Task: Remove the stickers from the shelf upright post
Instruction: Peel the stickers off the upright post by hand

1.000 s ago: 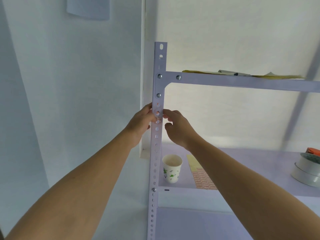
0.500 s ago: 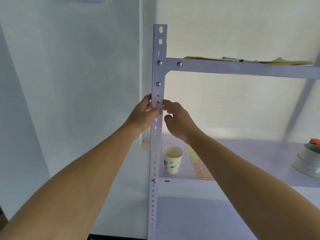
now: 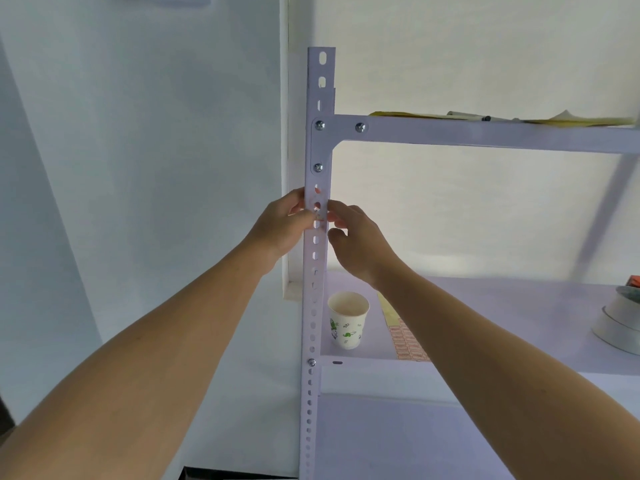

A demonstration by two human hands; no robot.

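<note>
White-painted steel makes up the perforated upright post (image 3: 317, 271), which runs top to bottom through the middle of the view, bolted near its top to a horizontal rail (image 3: 485, 133) going off toward three o'clock. Both hands meet on the post just below the corner bolts. The left hand (image 3: 282, 225) comes in from eight o'clock and grips the post, fingers wrapped round behind its left edge and thumb laid on the front face. The right hand (image 3: 360, 244) comes in from four o'clock with curled fingers, its fingertips (image 3: 334, 211) touching the post's right edge. Between the two thumbs a small reddish sticker (image 3: 320, 218) sits on the post's face; whether the right hand actually pinches it cannot be made out. At five o'clock from the hands, a paper cup (image 3: 348, 320) with green print stands upright on the shelf board (image 3: 519, 306), just beside the post. A sticker sheet (image 3: 405, 337) lies flat beside the cup, partly under the right forearm. Tape rolls (image 3: 620, 323) rest at the board's far three o'clock end.
</note>
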